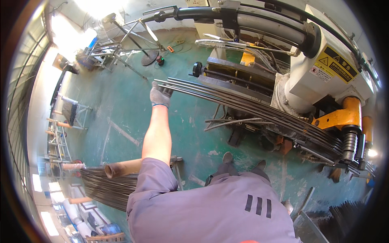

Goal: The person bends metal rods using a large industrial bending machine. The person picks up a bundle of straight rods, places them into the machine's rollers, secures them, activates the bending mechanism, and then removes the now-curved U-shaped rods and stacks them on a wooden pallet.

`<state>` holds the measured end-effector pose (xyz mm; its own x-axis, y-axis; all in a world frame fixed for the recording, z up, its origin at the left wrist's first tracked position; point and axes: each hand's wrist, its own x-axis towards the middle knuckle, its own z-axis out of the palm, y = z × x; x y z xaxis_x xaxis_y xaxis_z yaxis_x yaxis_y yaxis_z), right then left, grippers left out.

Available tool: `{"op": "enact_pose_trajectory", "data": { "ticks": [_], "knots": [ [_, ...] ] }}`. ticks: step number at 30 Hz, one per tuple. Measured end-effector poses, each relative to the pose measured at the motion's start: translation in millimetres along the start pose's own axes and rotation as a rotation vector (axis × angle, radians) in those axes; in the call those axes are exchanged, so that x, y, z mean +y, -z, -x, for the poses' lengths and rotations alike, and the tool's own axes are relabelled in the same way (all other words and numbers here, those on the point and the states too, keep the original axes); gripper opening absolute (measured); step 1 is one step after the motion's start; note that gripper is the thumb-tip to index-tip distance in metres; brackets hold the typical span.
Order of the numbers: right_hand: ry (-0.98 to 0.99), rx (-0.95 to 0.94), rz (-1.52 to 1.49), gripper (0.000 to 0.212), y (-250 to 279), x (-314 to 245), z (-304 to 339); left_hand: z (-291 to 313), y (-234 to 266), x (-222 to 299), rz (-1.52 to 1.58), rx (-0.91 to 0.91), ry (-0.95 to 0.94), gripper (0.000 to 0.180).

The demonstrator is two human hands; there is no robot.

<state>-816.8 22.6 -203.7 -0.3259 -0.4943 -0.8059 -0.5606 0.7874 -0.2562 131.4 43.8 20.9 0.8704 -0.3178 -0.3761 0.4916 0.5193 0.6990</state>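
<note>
My left hand (161,95), in a grey-white knit glove, reaches far forward at the end of my stretched arm. Its fingers close round the near-left ends of some long, thin metal rods (210,95). The rods run as a loose bundle to the right, along the front of a machine (291,93). Their far ends pass beneath an orange clamp arm (342,115) and a coil spring (349,148). How many rods lie inside my grip cannot be made out. My right hand does not show; my grey shirt fills the lower middle.
A black handwheel (197,69) juts from the machine bed. To my left, a brown tube (121,167) lies over a stack of dark rods (107,186). Metal stands (60,141) line the left wall. More dark rods (348,216) lie at the lower right, beside a metal frame (310,222).
</note>
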Motion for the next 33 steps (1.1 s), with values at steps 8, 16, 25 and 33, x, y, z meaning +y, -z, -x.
{"op": "enact_pose_trajectory", "data": {
  "ticks": [8,16,25,33],
  "knots": [
    [-0.005,0.139,0.487,0.037,-7.2,-8.1,49.6,-34.8,12.2,14.2,-0.17,-0.206,-0.042,0.038],
    [0.164,0.109,-0.546,0.025,-44.9,-80.9,53.0,12.5,8.3,-0.4,-0.028,-0.444,0.246,0.04],
    [0.157,0.129,-0.629,0.024,-55.4,-90.1,63.2,-7.1,5.9,-16.3,-0.116,-0.475,0.219,0.047],
    [0.063,0.165,-0.522,0.032,-26.0,-85.6,91.3,-5.8,25.5,-9.6,-0.368,-0.525,0.206,0.042]
  ]
}}
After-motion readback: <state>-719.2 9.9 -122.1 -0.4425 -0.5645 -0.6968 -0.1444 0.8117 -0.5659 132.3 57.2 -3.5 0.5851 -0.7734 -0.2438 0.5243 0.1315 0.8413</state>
